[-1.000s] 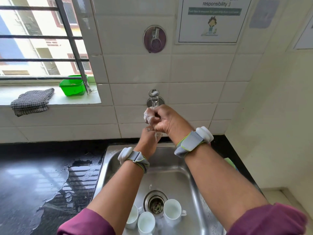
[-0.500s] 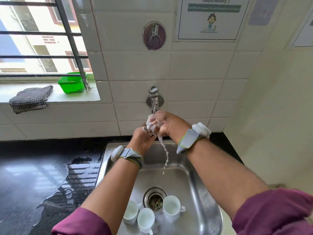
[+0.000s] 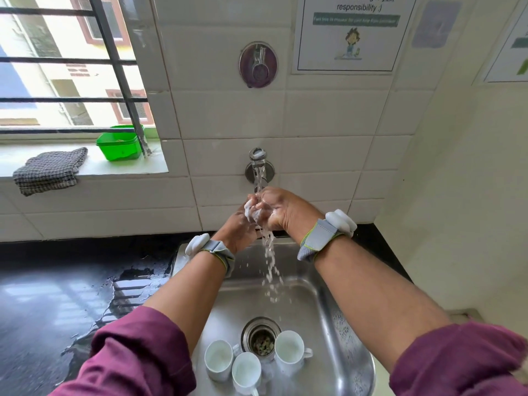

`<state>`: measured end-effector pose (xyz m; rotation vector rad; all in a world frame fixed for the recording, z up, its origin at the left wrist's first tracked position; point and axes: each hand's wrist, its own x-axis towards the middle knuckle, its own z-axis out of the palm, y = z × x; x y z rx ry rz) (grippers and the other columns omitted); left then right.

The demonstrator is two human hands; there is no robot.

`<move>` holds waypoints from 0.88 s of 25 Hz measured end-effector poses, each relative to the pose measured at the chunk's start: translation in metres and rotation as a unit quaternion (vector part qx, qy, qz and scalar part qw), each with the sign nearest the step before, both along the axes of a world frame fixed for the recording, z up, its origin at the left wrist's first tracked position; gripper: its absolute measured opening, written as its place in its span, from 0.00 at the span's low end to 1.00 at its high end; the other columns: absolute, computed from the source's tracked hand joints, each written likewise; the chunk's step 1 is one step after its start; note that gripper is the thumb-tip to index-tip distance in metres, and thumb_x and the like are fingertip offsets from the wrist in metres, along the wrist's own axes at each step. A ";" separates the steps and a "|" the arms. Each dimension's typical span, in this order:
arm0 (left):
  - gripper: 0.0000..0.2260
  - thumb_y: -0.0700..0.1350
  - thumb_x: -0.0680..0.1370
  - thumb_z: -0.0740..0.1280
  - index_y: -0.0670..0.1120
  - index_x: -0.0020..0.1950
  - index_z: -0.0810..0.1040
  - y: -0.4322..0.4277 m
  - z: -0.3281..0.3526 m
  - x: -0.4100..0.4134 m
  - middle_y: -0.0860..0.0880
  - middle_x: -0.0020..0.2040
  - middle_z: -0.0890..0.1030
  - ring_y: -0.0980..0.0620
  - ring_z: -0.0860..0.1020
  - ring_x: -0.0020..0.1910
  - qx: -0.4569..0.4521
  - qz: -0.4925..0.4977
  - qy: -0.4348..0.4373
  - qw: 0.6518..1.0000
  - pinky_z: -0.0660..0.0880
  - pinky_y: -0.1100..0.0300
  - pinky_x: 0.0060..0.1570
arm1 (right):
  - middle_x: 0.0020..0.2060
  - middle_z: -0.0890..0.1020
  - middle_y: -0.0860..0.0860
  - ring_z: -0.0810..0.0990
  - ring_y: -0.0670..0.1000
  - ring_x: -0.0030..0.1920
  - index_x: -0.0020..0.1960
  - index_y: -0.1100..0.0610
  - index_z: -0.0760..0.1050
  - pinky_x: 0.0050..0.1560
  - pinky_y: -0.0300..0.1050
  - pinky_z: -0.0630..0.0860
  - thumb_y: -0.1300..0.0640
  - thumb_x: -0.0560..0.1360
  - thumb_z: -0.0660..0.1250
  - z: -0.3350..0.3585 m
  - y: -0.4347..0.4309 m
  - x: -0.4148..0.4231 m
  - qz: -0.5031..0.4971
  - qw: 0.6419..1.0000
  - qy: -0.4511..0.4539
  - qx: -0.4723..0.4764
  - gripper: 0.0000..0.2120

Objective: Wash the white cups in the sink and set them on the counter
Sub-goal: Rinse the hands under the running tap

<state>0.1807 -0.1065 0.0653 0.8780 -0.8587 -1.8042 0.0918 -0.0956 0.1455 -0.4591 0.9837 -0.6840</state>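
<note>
Counter (image 3: 57, 304): black stone to the left of the basin, with a spread of water on it next to the basin edge. No cup stands on the part in view, so the setting-down step looks not yet begun.

Sink (image 3: 337, 324): a steel basin under the wall tap, placed to catch the falling water.

Right hand (image 3: 281, 210): raised into the stream with its fingers curled in over white lather (image 3: 253, 212). I cannot tell whether a pad or only foam sits inside the curl.

Left hand (image 3: 237, 230): just below and touching the right one, back toward the camera. Its fingers are hidden, so I cannot tell how far it is closed or whether it holds anything. The two hands meet under the flow, probably to work up or rinse off soap before handling a cup.

Cloth (image 3: 50, 170): folded on the window ledge, clear of the splash.

Green tub (image 3: 120, 142): on the same ledge, beside the window bar.

White cups (image 3: 246, 372): three stand upright on the sink floor, clustered round the drain (image 3: 261, 337) at the near end. They are well below the hands and neither hand touches them.

Tap (image 3: 258, 161): running, with the stream breaking over the hands.
</note>
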 end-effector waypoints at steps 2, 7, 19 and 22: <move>0.09 0.34 0.81 0.55 0.41 0.48 0.73 -0.001 -0.003 -0.002 0.45 0.37 0.79 0.53 0.79 0.34 -0.004 0.005 0.015 1.000 0.78 0.61 0.34 | 0.20 0.66 0.52 0.61 0.41 0.13 0.29 0.59 0.61 0.12 0.35 0.59 0.63 0.80 0.45 0.003 0.003 0.002 -0.001 1.000 0.002 0.003 0.21; 0.07 0.35 0.79 0.58 0.40 0.42 0.72 -0.005 -0.002 -0.007 0.46 0.31 0.76 0.54 0.77 0.29 0.015 0.024 0.073 0.997 0.74 0.63 0.27 | 0.19 0.67 0.50 0.63 0.42 0.14 0.31 0.56 0.61 0.13 0.34 0.57 0.62 0.79 0.46 -0.001 0.002 0.001 -0.004 0.999 -0.036 0.023 0.18; 0.15 0.32 0.81 0.49 0.43 0.38 0.68 -0.011 -0.006 -0.003 0.52 0.23 0.74 0.58 0.74 0.23 0.001 0.014 0.082 0.997 0.74 0.67 0.26 | 0.16 0.68 0.49 0.60 0.41 0.13 0.33 0.61 0.64 0.11 0.34 0.57 0.62 0.81 0.47 -0.001 0.003 0.002 -0.006 1.000 0.017 -0.024 0.19; 0.19 0.37 0.83 0.50 0.43 0.36 0.72 -0.010 -0.005 -0.002 0.52 0.22 0.73 0.58 0.73 0.21 0.031 0.024 0.113 0.993 0.73 0.68 0.24 | 0.17 0.67 0.49 0.61 0.41 0.13 0.33 0.60 0.63 0.11 0.33 0.56 0.62 0.81 0.47 -0.005 0.001 0.001 -0.003 1.000 -0.006 -0.006 0.18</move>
